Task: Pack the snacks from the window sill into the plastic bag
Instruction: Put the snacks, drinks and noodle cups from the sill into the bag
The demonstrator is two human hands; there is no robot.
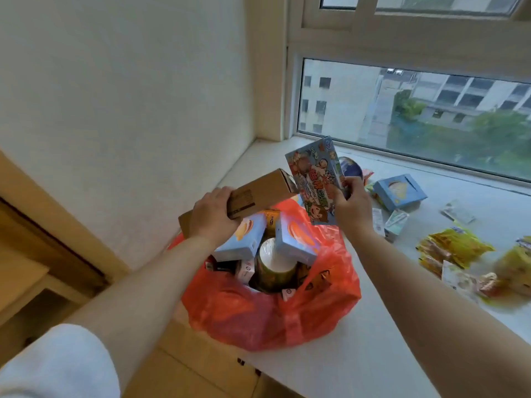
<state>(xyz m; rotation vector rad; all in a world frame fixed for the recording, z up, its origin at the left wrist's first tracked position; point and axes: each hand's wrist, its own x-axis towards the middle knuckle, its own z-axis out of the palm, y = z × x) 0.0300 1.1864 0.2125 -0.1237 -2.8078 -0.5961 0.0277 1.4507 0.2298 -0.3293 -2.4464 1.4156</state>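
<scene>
Red translucent plastic bag (267,317), mouth open, on the white window sill (359,354); inside it two pale blue cartons (244,239) and a cylindrical cup with a white lid (274,261). Above the bag: left hand (214,215) curled round a long brown cardboard box (258,193), tilted; right hand (352,208) pinching a flat cartoon-printed packet (314,179). On the sill right of the bag: a blue windowed box (399,193) and yellow snack packets (454,248).

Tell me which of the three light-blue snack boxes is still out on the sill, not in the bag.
The light-blue box right of the right hand; it lies on the window sill. The other two stand inside the red plastic bag.
</scene>
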